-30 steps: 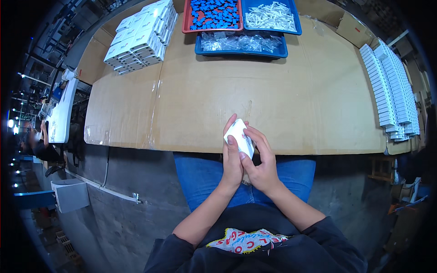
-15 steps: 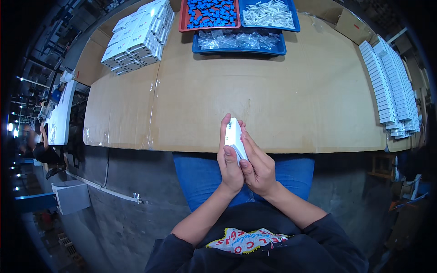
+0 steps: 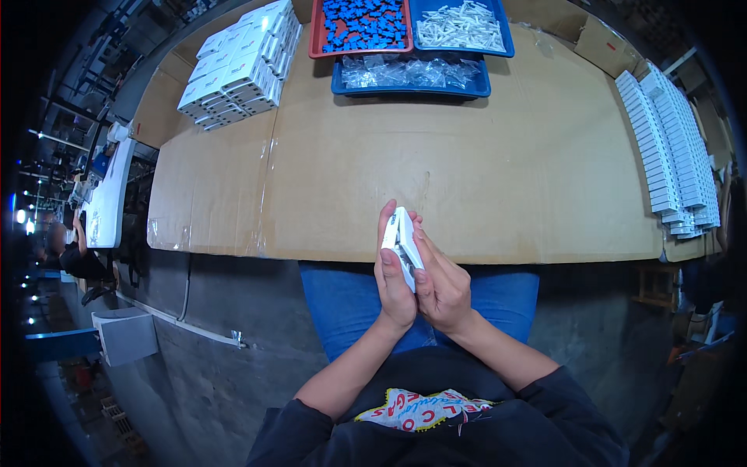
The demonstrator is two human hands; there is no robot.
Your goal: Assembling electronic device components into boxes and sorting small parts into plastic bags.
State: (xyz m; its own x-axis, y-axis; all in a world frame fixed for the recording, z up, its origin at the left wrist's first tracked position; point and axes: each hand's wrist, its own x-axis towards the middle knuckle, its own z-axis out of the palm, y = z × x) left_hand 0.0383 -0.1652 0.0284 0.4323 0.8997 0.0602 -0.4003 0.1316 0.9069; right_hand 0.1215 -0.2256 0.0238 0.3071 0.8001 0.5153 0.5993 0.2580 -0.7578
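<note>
In the head view we see that the left hand and the right hand are both closed around a small white case, just off the middle toward four o'clock, with its far end tilting to twelve; a dark gap runs along it, but we cannot make out its inside, and most fingertips are hidden behind. From the hands, at twelve o'clock, the red tray is cut by the upper edge, and at nine o'clock a seated person stays too dim for us to read clearly.
</note>
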